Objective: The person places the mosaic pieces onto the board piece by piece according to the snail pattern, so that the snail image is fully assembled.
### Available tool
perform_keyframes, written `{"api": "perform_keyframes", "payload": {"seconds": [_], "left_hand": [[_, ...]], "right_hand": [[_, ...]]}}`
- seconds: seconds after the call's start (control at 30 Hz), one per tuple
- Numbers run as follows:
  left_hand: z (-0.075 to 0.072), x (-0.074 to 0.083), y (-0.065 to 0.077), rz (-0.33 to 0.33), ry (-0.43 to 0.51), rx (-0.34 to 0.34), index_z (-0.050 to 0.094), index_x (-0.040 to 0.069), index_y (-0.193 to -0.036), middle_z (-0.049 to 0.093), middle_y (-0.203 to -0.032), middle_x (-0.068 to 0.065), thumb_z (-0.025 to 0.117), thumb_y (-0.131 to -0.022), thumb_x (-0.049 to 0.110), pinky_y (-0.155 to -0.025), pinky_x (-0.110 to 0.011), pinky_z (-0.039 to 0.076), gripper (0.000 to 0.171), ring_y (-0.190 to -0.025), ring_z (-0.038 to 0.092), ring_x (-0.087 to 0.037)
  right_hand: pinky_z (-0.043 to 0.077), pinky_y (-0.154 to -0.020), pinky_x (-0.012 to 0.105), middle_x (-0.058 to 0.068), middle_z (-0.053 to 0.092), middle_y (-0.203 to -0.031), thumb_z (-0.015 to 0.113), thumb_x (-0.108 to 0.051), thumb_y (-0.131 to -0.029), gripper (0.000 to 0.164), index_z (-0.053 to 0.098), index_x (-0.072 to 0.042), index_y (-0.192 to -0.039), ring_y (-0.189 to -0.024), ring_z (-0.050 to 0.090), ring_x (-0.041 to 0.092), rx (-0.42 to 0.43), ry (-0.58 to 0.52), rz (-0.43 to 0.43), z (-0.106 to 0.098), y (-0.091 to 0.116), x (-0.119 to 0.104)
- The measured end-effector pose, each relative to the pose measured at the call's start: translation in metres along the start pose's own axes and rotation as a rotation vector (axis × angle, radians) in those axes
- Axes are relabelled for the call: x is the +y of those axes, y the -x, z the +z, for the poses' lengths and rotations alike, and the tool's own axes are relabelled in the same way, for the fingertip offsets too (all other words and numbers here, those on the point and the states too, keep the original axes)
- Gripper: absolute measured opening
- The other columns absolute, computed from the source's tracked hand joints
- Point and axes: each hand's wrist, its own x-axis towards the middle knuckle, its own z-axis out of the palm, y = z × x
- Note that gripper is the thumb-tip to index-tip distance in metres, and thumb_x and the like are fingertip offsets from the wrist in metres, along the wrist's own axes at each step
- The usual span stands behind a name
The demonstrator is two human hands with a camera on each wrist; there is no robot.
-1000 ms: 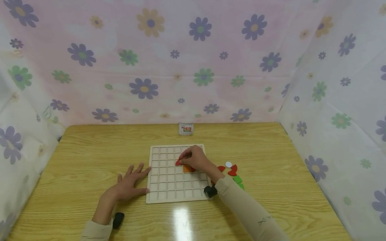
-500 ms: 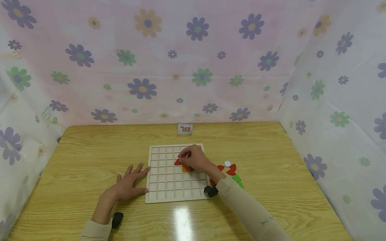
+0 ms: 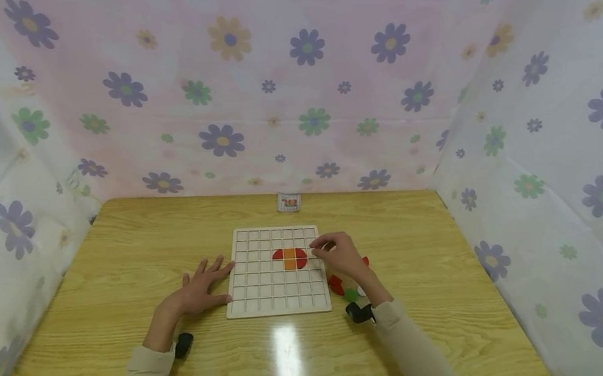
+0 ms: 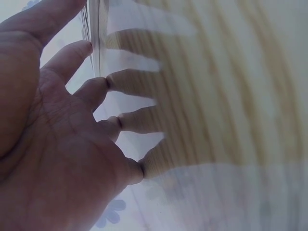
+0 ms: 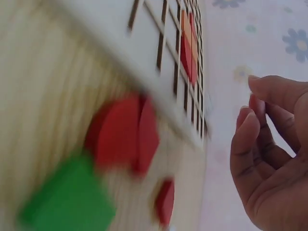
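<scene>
A pale gridded wooden board (image 3: 253, 309) lies on the table. Two orange squares (image 3: 289, 259) sit in its cells, with a red quarter-round piece (image 3: 278, 255) on their left and red rounded pieces (image 3: 301, 258) on their right. My left hand (image 3: 202, 289) is flat with fingers spread, thumb and fingertips at the board's left edge; the left wrist view shows its fingertips (image 4: 110, 83) on the tabletop. Over the board's right edge hovers my right hand (image 3: 340, 256), thumb and forefinger apart with nothing between them. In the right wrist view, that hand (image 5: 274, 149) has loosely bent fingers.
Right of the board lie loose red pieces (image 3: 335, 285), a green piece (image 3: 351, 295) and a white one (image 3: 361, 292), partly behind my right forearm. A small picture card (image 3: 289, 202) lies at the table's back edge. Flower-printed cloth (image 3: 271, 105) encloses the table's back and sides.
My right hand has let go of the red quarter-round piece at the upper left of the orange squares and moved right, uncovering the pieces on the board. The left hand stays put.
</scene>
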Motion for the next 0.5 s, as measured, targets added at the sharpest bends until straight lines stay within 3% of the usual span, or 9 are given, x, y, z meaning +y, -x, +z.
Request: {"api": "perform_keyframes", "payload": {"seconds": [0.2, 0.4, 0.5], "left_hand": [[-0.001, 0.002, 0.001, -0.003, -0.001, 0.001, 0.032, 0.003, -0.159, 0.009, -0.166, -0.030, 0.072, -0.096, 0.030, -0.102, -0.086, -0.009, 0.079, -0.148, -0.008, -0.060], [-0.002, 0.002, 0.000, -0.002, 0.002, 0.002, 0.033, 0.003, -0.158, 0.009, -0.166, -0.030, 0.072, -0.095, 0.031, -0.102, -0.086, -0.009, 0.079, -0.148, -0.008, -0.060], [-0.001, 0.001, 0.000, 0.001, 0.003, 0.002, 0.033, 0.003, -0.158, 0.009, -0.166, -0.030, 0.072, -0.096, 0.031, -0.102, -0.086, -0.009, 0.079, -0.148, -0.008, -0.060]], "right_hand": [[0.055, -0.068, 0.029, 0.008, 0.074, -0.093, 0.074, -0.010, -0.094, 0.011, 0.078, -0.002, -0.099, -0.077, 0.065, 0.015, -0.011, 0.099, 0.112, -0.030, 0.027, 0.024], [0.055, -0.068, 0.034, 0.007, 0.072, -0.085, 0.078, -0.009, -0.089, 0.008, 0.077, -0.002, -0.091, -0.076, 0.065, 0.018, 0.028, 0.227, 0.271, -0.055, 0.048, 0.030], [0.054, -0.068, 0.035, 0.006, 0.071, -0.081, 0.082, -0.011, -0.086, 0.011, 0.077, -0.002, -0.088, -0.075, 0.065, 0.018, 0.038, 0.279, 0.307, -0.060, 0.052, 0.034]]}}
